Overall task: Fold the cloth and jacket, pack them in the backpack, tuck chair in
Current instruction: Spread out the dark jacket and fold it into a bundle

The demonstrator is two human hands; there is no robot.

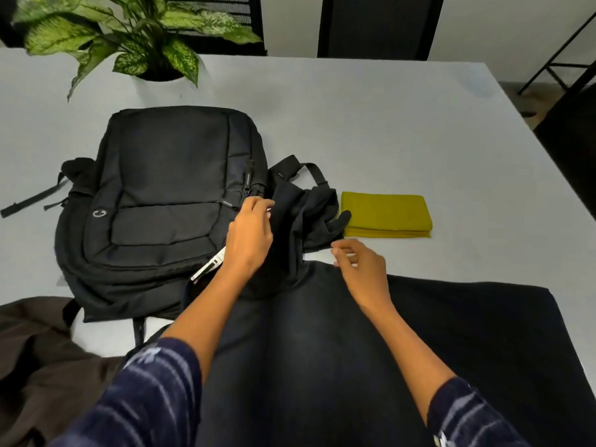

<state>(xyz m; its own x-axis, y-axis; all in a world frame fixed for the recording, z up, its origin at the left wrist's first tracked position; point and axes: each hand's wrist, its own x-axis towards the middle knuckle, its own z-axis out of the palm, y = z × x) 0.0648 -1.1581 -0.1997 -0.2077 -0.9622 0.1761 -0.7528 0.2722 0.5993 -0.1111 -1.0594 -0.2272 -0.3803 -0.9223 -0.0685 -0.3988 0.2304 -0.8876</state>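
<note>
A leafy potted plant (138, 37) stands at the far left of the grey table (387, 124).

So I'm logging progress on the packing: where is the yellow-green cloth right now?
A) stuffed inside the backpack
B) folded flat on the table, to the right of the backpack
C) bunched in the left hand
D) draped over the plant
B: the yellow-green cloth lies as a neat folded rectangle on the table, right of the backpack, with neither hand touching it.

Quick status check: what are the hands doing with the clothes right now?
Left hand pinching black jacket fabric; right hand open, beside it. Yellow-green folded cloth done, unpacked. Black backpack looks closed.
</note>
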